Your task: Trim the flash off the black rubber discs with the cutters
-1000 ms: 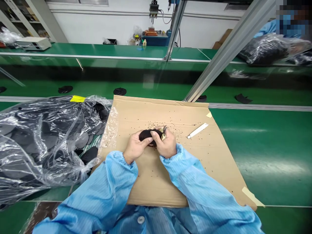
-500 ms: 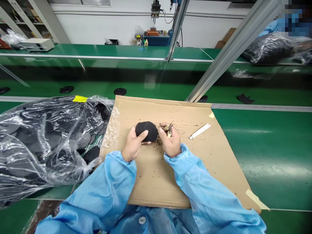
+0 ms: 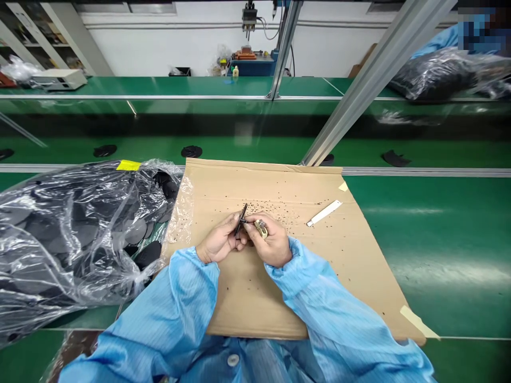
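Left hand: the left hand (image 3: 219, 242) is pinching a thin black disc (image 3: 240, 219) between thumb and fingers, closed on its lower rim.
Right hand: the right hand (image 3: 270, 243) is gripping a small yellowish metal tool (image 3: 261, 229), its fingertips meeting the disc from the right.
Disc position: it is standing edge-on to the camera between both hands, above the cardboard sheet (image 3: 255, 298).
Long axis: the visible edge is running near upright, leaning slightly right at the top.
Nearer hand: both are touching it; the left is carrying it.
Surroundings: black specks are lying on the cardboard; a white strip (image 3: 323, 213) is lying to the right; a plastic bag of black discs (image 3: 75, 234) is sitting to the left.
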A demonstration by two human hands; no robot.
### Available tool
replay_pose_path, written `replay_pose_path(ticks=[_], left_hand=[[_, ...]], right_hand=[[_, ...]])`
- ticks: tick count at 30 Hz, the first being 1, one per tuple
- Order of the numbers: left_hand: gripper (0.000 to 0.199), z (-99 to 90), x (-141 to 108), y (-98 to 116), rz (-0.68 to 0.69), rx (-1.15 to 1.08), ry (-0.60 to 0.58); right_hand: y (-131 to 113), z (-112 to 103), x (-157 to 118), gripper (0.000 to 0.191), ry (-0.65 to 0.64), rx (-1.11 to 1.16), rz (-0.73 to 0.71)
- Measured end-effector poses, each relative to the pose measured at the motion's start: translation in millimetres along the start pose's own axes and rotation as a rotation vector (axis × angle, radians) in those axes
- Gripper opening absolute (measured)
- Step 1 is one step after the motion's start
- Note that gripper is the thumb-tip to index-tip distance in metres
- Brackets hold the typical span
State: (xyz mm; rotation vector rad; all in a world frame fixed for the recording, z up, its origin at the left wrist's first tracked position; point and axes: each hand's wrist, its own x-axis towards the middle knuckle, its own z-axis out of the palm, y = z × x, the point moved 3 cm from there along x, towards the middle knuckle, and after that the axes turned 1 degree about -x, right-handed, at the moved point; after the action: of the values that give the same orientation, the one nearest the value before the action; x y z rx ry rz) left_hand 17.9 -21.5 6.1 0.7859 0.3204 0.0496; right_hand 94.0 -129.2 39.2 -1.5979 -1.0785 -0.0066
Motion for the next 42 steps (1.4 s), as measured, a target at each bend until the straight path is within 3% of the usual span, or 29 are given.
replay_pose_path(ticks=[11,16,23,27,31,35,38,40,42], left_hand=[[0.046,0.8,-2.7,-2.3,0.023,0.072,-0.012],[0.048,2.2,-3.4,-0.3,0.057,0.071,0.031],[0.058,-4.7,3.9,9.1,0.382,0.008,0.267],[0.057,-8.6,8.4,10.9,0.5,0.022,0.321],[0.052,-14.9,12.2,9.5,0.426,0.056,0.411],[0.052,-17.8,12.6,9.8,0.383,0.078,0.441],[0.052,-16.7,10.8,10.5,0.362,0.112,0.421],[0.051,-15.7,9.0,10.9,0.348,0.118,0.408],[0.049,-15.1,7.5,11.2,0.329,0.115,0.394]], right_hand=[[-5.8,-0.3,-1.4,0.012,0.021,-0.152,-0.136],[-4.9,3.6,-1.7,0.012,0.055,-0.115,-0.099],[8.5,3.1,-4.3,0.021,0.039,0.08,0.139],[14.3,-0.6,0.2,0.023,-0.014,0.024,0.24],[22.1,-13.8,43.9,0.023,0.018,-0.213,0.255],[24.9,-18.7,130.4,0.02,-0.026,-0.734,0.132],[22.0,-7.6,186.4,0.025,-0.05,-0.815,0.091],[17.0,7.6,201.6,0.03,-0.097,-0.791,0.066],[10.4,24.6,194.5,0.028,-0.174,-0.745,0.018]])
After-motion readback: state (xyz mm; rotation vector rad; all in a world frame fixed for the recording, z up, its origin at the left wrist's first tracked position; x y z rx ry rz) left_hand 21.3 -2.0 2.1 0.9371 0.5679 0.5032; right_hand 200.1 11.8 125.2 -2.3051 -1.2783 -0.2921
